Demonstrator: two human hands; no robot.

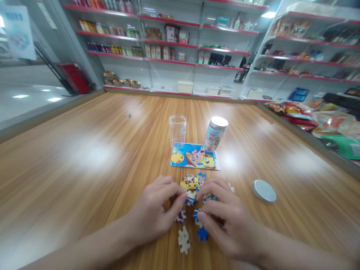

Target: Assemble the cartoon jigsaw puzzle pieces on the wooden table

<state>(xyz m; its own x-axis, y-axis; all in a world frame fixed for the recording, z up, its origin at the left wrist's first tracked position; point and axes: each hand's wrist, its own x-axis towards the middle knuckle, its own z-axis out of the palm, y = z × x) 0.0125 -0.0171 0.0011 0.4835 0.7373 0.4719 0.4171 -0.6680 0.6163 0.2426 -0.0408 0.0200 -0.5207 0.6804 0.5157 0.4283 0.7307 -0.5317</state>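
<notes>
Both my hands rest on a wooden table point(84, 157) over a small heap of jigsaw pieces point(192, 183). My left hand point(154, 215) has its fingers curled, with the fingertips pinching a piece at the heap's near edge. My right hand point(227, 221) is also curled, its fingers closed on pieces beside the left fingertips. Loose pieces lie just below the hands, one pale piece point(184, 240) face down and a blue one point(202, 233) beside it. A colourful cartoon picture card point(194, 155) lies flat beyond the heap.
Behind the card stand an empty clear plastic jar point(177, 129) and a printed tin with a silver lid point(215, 133). A round silver lid point(263, 191) lies to the right. Shop shelves with goods line the back and right; packaged snacks point(323, 120) pile at the table's right edge.
</notes>
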